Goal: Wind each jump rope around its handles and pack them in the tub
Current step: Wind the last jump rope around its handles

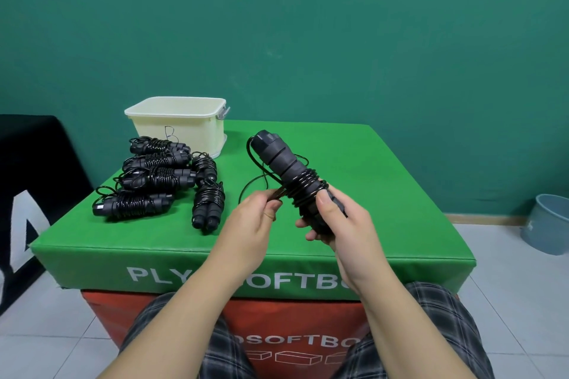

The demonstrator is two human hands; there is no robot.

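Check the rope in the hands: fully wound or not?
Not fully wound. The rope has a few coils around the handles, and a slack loop hangs loose toward the left hand.

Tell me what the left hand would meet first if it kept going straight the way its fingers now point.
The left hand points right, pinching the rope. Straight on, it would probably first meet the wound handles gripped by the right hand, right next to it; depth is uncertain.

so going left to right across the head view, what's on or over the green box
pile of wound jump ropes → left hand pinching the loose cord → handles being wound → right hand gripping them
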